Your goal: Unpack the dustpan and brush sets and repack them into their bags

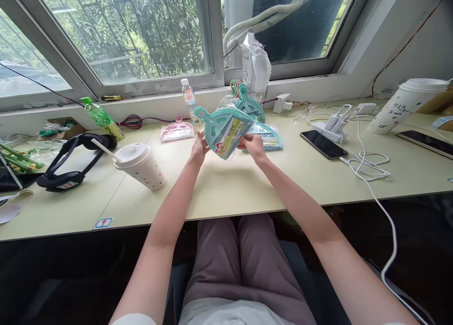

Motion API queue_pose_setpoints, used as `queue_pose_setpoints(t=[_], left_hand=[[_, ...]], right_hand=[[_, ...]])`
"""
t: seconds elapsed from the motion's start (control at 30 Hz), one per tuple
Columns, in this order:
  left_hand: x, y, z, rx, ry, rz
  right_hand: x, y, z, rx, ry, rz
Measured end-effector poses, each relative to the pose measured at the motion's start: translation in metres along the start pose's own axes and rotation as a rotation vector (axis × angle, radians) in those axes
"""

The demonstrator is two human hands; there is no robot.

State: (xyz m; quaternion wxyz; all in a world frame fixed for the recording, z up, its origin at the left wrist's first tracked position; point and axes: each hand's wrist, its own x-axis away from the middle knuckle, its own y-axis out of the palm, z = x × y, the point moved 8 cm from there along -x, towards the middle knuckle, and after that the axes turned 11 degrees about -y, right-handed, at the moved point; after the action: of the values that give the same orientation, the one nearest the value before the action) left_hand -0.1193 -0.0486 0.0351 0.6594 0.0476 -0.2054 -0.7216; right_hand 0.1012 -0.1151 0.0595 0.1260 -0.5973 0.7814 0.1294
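Observation:
Between my two hands, tilted above the table, is a teal mini dustpan and brush set [219, 127] with a yellow printed label. My left hand [200, 148] grips its left edge, fingers partly behind it. My right hand [253, 145] pinches its right lower edge near the label. Behind it lie more teal dustpan sets [272, 138] in clear wrapping. Farther back a stack of dustpan sets [247, 101] with teal, red and orange handles leans near the windowsill. To the left lies a pink dustpan set [177, 130] in clear wrapping.
A lidded paper cup [139, 167] with a straw stands left, beside a black head strap [76, 162] and a green bottle [102, 117]. A clear bottle [190, 101] stands behind. To the right are a phone [323, 145], white cables [366, 160] and a large cup [406, 105].

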Motion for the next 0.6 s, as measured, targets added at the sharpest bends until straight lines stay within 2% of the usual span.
queue_pose_setpoints(t=[0.27, 0.47, 0.6], left_hand=[[-0.002, -0.012, -0.01, 0.049, -0.054, 0.154], [-0.007, -0.02, -0.011, 0.147, -0.05, 0.185], [-0.007, -0.026, -0.006, 0.173, 0.012, 0.192]], right_hand=[[0.007, 0.009, -0.008, 0.055, -0.091, -0.068], [0.011, 0.007, -0.01, -0.089, -0.106, 0.07], [0.009, 0.003, -0.006, -0.098, -0.11, 0.085]])
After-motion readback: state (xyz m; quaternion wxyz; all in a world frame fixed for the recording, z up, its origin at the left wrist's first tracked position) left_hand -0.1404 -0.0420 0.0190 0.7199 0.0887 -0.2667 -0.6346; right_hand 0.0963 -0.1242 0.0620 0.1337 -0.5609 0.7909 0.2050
